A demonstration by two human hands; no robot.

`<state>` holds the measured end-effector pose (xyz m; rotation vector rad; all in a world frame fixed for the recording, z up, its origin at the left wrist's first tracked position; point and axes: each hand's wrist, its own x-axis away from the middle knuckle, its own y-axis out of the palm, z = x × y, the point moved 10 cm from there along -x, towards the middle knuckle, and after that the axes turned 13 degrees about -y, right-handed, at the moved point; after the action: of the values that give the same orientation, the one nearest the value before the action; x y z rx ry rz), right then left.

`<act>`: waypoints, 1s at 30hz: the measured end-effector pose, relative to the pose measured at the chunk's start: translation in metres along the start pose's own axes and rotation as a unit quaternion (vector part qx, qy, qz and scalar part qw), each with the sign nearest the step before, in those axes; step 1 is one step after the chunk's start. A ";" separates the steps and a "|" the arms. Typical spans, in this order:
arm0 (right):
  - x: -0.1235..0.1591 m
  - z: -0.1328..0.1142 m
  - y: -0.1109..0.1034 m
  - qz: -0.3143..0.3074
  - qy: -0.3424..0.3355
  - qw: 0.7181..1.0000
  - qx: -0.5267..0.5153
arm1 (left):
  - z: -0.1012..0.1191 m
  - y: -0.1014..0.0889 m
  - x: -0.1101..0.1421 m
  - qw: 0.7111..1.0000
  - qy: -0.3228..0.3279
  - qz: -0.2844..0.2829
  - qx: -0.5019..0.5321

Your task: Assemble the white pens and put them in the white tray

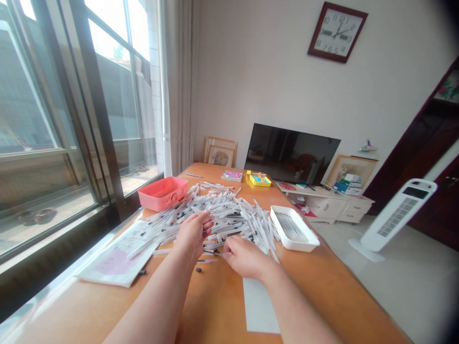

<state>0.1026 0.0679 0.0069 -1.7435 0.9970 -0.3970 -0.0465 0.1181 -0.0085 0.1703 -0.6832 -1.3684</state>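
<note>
A wide heap of white pens (222,210) with dark tips and caps spreads over the wooden table. My left hand (194,233) is at the near edge of the heap, its fingers curled; what they hold, if anything, is hidden. Just to its right, my right hand (244,255) is closed with the knuckles up, its fingertips close to dark pen parts. Its grip is also hidden from view. A loose black cap (198,270) lies on the table below my hands. Under my right wrist is a white sheet of paper (260,306).
To the left stand a red plastic basket (158,196) and a printed booklet (116,260) partly under pens. A white box (297,239) holding pens is at the right edge. Farther back lie a yellow box (258,179) and a pink patterned pack (232,176).
</note>
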 end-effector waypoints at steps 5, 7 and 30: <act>0.014 0.026 -0.015 0.023 0.060 0.990 -0.124 | 0.003 0.000 0.002 1.000 0.002 -0.005 0.026; 0.019 0.035 -0.022 0.043 0.082 0.978 -0.188 | 0.005 0.000 0.002 0.999 0.005 -0.010 0.044; 0.035 0.066 -0.067 0.264 0.079 0.819 -0.503 | 0.004 -0.012 0.000 0.990 -0.015 0.026 0.139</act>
<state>0.1964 0.0891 0.0336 -2.2082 1.9758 0.4630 -0.0588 0.1165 -0.0107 0.3529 -0.8972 -1.2247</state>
